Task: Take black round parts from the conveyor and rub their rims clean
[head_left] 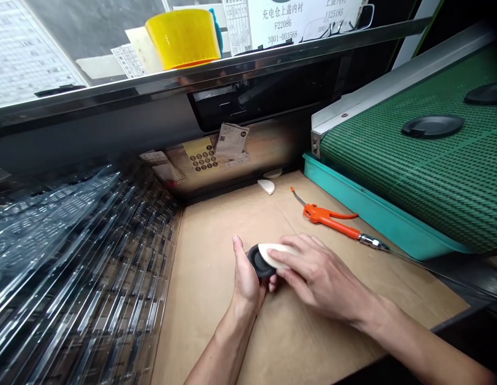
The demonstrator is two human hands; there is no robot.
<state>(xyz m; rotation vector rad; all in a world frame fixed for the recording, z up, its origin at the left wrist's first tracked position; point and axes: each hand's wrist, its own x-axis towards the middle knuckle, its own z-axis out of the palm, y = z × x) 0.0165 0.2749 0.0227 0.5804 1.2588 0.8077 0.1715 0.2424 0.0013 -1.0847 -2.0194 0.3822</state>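
One black disc [257, 262] pressed against one white oval piece [277, 255], held over a brown cardboard sheet [210, 315].

The left hand [245, 280] grips the disc's edge, its fingers curled closed beneath and its thumb [237, 254] upright against the rim. The right hand [316, 270] lies almost flat, fingers [288, 258] extended over the smooth white piece and touching it. An orange air blow gun [331, 218] with a metal fitting lies near them. Another white piece [266, 186] sits farther off. Stacked clear plastic trays [80, 267] with moulded pockets fill the left side. A teal tray [377, 230] runs along a green mesh conveyor belt [444, 176] carrying black rings [433, 126].
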